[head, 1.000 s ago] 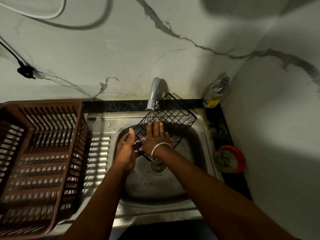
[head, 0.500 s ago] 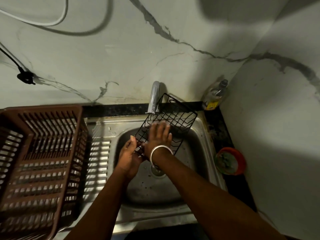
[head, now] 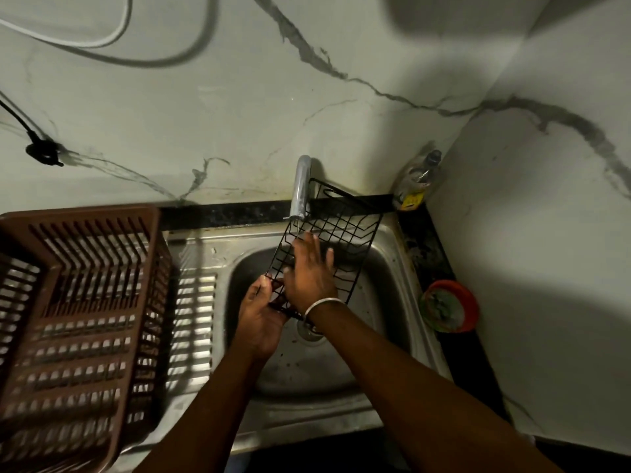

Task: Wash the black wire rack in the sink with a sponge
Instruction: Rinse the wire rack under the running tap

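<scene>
Between the two hands, over the sink point(head: 387, 302), the black wire rack point(head: 345, 227) tilts up under the tap point(head: 300, 189); the left hand point(head: 261, 315) pinches its near corner; the right hand point(head: 309, 273) presses flat on the grid, fingers straight; it is likely light, stiff and wet-slick, so the outer frame is the best hold.

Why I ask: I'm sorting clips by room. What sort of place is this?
Probably a home kitchen: a stainless steel sink with a tap, and a brown plastic dish basket beside it.
</scene>
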